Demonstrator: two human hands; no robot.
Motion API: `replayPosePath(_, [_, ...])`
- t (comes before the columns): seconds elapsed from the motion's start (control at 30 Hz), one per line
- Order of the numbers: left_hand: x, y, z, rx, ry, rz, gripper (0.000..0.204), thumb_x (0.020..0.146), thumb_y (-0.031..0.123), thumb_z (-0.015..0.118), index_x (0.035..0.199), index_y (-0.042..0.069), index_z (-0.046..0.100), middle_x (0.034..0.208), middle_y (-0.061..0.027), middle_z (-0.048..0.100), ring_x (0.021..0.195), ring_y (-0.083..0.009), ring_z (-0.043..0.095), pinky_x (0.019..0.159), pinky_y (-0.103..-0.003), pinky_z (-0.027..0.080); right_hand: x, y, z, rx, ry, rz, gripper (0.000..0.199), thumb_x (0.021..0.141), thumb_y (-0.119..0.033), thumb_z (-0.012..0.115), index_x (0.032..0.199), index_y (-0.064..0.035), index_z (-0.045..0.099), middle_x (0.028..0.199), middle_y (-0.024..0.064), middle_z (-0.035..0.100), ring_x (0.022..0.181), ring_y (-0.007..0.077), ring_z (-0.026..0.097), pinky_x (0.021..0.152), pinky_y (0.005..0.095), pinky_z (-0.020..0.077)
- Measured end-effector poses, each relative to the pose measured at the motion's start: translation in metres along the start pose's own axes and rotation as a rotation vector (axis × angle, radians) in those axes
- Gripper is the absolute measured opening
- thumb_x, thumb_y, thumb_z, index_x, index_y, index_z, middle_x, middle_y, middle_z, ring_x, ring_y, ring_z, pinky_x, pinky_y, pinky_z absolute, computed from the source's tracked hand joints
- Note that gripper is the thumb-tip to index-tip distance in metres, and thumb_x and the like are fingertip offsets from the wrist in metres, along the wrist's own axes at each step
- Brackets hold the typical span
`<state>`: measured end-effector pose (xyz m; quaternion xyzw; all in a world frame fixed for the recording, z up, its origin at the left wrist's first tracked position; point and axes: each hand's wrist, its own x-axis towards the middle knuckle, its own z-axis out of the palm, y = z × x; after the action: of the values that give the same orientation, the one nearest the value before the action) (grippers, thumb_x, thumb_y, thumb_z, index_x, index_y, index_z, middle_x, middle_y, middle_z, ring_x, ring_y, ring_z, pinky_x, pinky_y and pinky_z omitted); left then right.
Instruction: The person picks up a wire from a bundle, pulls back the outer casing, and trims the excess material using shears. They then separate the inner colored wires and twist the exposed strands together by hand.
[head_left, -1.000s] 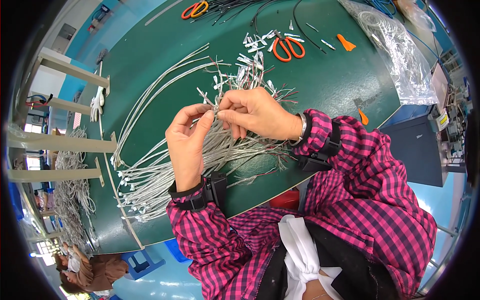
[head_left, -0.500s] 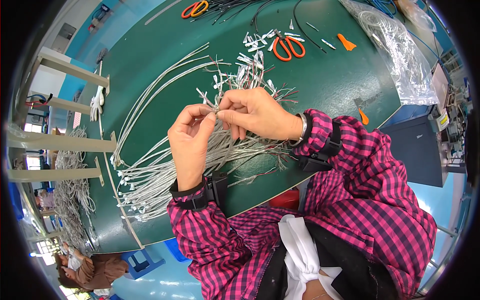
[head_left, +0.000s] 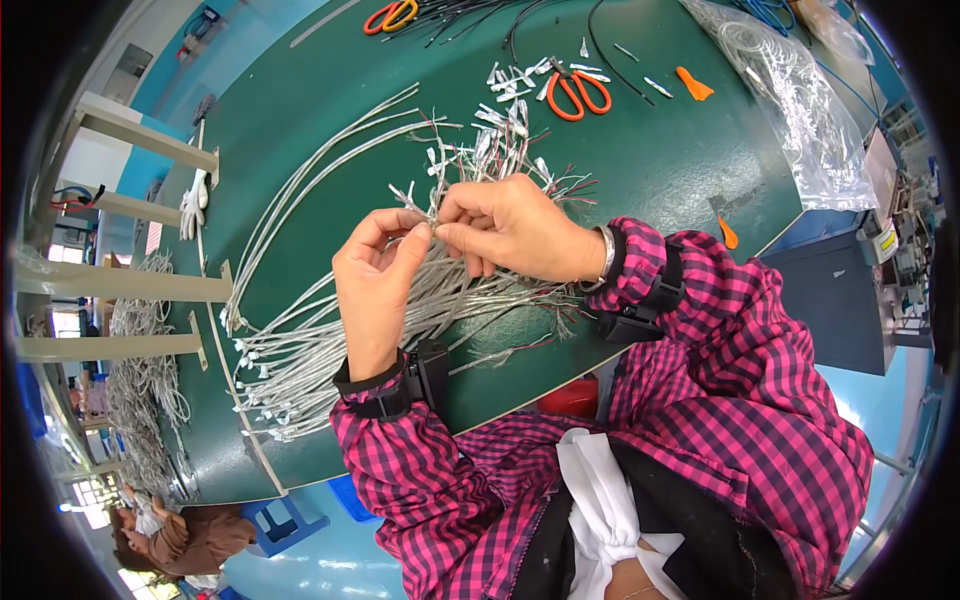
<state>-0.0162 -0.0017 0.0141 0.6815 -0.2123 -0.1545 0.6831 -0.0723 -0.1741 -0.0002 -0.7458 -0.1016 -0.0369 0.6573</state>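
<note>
My left hand [head_left: 375, 285] and my right hand [head_left: 525, 230] meet over a pile of grey braided cables [head_left: 310, 370]. Both pinch the frayed end of one cable [head_left: 407, 196] between thumb and forefinger, and the fingertips hide the exact spot. Whitish strips stick out just beyond the fingers. Behind the right hand, many stripped cable ends [head_left: 500, 145] fan out with thin red and dark wires and white scraps. A few longer cables [head_left: 300, 180] curve away at the left, apart from the main pile.
Orange-handled scissors [head_left: 578, 98] lie beyond the hands among white scraps. Another pair of scissors [head_left: 390, 17] rests at the far edge beside black cables [head_left: 470, 20]. A clear plastic bag [head_left: 790, 110] and orange pieces [head_left: 692, 85] are at right. Beige posts [head_left: 130, 283] border the green table's left side.
My left hand and wrist have shifted very slightly left. Both hands keep pinching the same cable end.
</note>
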Motion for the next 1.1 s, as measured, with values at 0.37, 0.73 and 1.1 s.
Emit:
replayPosePath(0.37, [0.001,-0.004,0.003,-0.053,-0.010,0.020,0.009,0.085,0.002,0.062,0.093,-0.001,0.060,0.090,-0.0018,0.059,0.083,-0.0075,0.055,0.079,-0.022,0.045,0.002,0.003,-0.002,0.387,-0.029,0.126,0.011,0.091,-0.009,0.054,0.088,0.0021,0.055,0.072,0.0069,0.063,0.057,0.0105,0.062,0.047,0.0210,0.0480])
replayPosePath(0.73, [0.000,0.000,0.000,-0.030,-0.039,0.004,0.009,0.085,0.003,0.062,0.093,-0.002,0.060,0.091,-0.0025,0.059,0.086,-0.0089,0.054,0.081,-0.024,0.044,-0.001,-0.001,0.000,0.026,-0.001,-0.001,0.011,0.091,-0.008,0.054,0.089,0.0022,0.055,0.071,0.0066,0.062,0.056,0.0102,0.061,0.047,0.0207,0.0478])
replayPosePath(1.1, [0.001,-0.005,0.000,-0.120,-0.022,-0.004,0.012,0.084,0.003,0.063,0.095,-0.001,0.059,0.092,-0.0028,0.059,0.088,-0.0095,0.053,0.082,-0.024,0.043,0.002,0.001,0.000,0.360,-0.010,0.110,0.012,0.092,-0.009,0.054,0.087,0.0022,0.055,0.071,0.0064,0.062,0.057,0.0098,0.061,0.048,0.0211,0.0479])
